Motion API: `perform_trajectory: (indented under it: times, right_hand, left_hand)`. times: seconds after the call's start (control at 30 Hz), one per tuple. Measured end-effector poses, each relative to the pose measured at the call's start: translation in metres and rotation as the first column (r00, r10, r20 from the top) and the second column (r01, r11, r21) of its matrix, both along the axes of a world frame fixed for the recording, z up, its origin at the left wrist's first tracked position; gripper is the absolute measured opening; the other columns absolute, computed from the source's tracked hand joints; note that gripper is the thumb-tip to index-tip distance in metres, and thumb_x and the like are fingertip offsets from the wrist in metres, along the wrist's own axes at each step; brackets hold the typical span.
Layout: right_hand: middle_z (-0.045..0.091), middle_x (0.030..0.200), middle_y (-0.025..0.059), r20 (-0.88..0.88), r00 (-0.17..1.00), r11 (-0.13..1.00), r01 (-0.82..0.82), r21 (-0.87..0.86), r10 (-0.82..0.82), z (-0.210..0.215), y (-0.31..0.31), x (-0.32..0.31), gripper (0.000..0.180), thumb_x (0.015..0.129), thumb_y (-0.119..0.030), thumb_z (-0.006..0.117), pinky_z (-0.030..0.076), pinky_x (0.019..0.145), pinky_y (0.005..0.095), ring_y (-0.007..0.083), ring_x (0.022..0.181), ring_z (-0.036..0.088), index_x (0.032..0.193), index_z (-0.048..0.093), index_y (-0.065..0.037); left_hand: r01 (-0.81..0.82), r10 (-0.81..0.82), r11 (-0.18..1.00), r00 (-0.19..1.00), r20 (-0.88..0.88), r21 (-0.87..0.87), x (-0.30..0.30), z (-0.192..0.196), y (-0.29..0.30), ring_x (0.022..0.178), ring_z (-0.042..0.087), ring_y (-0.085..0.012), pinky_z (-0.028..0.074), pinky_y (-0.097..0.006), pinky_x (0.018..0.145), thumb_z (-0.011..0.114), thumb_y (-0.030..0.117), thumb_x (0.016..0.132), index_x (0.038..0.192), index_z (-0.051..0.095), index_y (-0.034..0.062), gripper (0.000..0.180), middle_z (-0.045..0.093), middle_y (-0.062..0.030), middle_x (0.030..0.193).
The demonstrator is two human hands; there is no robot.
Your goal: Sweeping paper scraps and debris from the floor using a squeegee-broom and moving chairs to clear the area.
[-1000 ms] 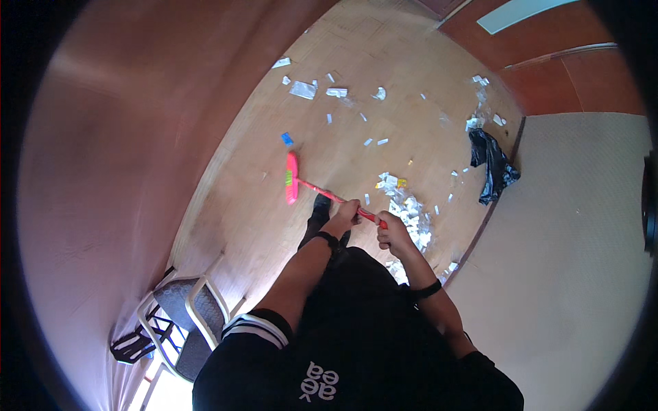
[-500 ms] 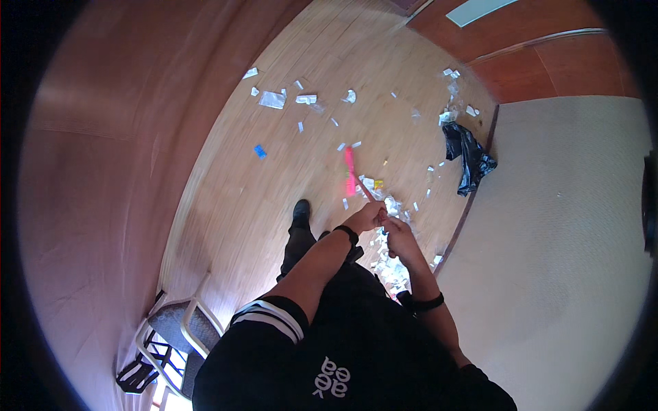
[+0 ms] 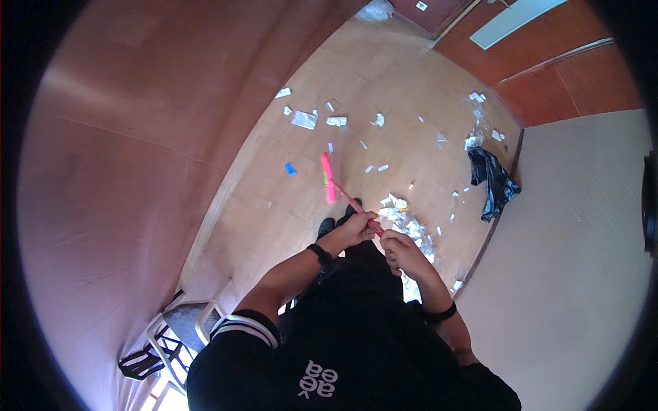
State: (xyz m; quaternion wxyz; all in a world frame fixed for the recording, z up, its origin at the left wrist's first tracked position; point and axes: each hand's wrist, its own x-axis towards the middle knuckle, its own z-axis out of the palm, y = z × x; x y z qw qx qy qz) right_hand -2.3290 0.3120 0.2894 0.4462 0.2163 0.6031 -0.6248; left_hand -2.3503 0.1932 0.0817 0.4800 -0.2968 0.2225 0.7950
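From the head camera, both hands are clenched around the upper end of a pink broom [image 3: 337, 186]: the left hand [image 3: 356, 229] sits a little further down the handle, the right hand [image 3: 399, 250] just behind it at the top, fingers of both wrapped tight on the stick. The broom's long axis runs from the hands up and to the left across the wooden floor [image 3: 384, 89], and its pink head points away from the person, resting on or just above the boards near the left wall; I cannot tell whether the bristles touch. A heap of paper scraps [image 3: 404, 219] lies just beside the person's shoes, near the right-hand edge of the floor, while looser white scraps [image 3: 305, 120] and a small blue scrap [image 3: 290, 168] lie further out. A black bag [image 3: 495, 181] is slumped against the right wall. A likely slip here: a hard stroke could scatter the light heap again, or the head could pass over the flat scraps without catching them, since they lie thin on the boards
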Motion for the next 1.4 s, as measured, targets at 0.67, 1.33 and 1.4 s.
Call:
perform_trajectory:
  times: [0.67, 1.33, 1.4]
  right_hand:
    - [0.034, 0.051, -0.0037, 0.081, 0.994, 0.990, 0.086, -0.114, -0.077, -0.164, -0.063, -0.141, 0.018, 0.085, -0.024, 0.049, 0.022, 0.035, 0.0247, 0.0066, 0.037, 0.027, 0.072, 0.048, -0.011]
    - [0.037, 0.053, -0.0014, -0.205, 0.963, 0.962, 0.213, 0.173, -0.177, -0.074, 0.016, -0.223, 0.017, 0.086, -0.024, 0.046, 0.028, 0.033, 0.0278, 0.0092, 0.041, 0.036, 0.082, 0.053, -0.009]
    - [0.054, 0.072, 0.0127, -0.199, 0.980, 0.974, 0.065, 0.218, -0.021, -0.074, 0.006, -0.224, 0.028, 0.088, -0.025, 0.045, 0.041, 0.043, 0.0343, 0.0201, 0.050, 0.051, 0.092, 0.055, 0.000]
  left_hand:
    - [0.141, -0.132, 0.961, 0.990, 0.053, -0.237, -0.120, -0.086, -0.091, 0.049, 0.053, -0.0154, 0.045, -0.028, 0.045, 0.045, 0.023, 0.086, 0.074, 0.053, 0.0103, 0.020, 0.056, -0.0025, 0.062]
    - [0.250, -0.243, 0.968, 0.958, -0.155, 0.029, -0.243, -0.029, 0.042, 0.064, 0.056, -0.0156, 0.046, -0.032, 0.051, 0.050, 0.016, 0.087, 0.083, 0.056, 0.0091, 0.010, 0.057, -0.0036, 0.074]
    - [0.328, -0.256, 0.941, 0.847, -0.465, 0.079, -0.245, -0.030, 0.021, 0.070, 0.057, -0.0161, 0.047, -0.032, 0.054, 0.052, 0.014, 0.086, 0.083, 0.056, 0.0096, 0.007, 0.059, -0.0038, 0.079]
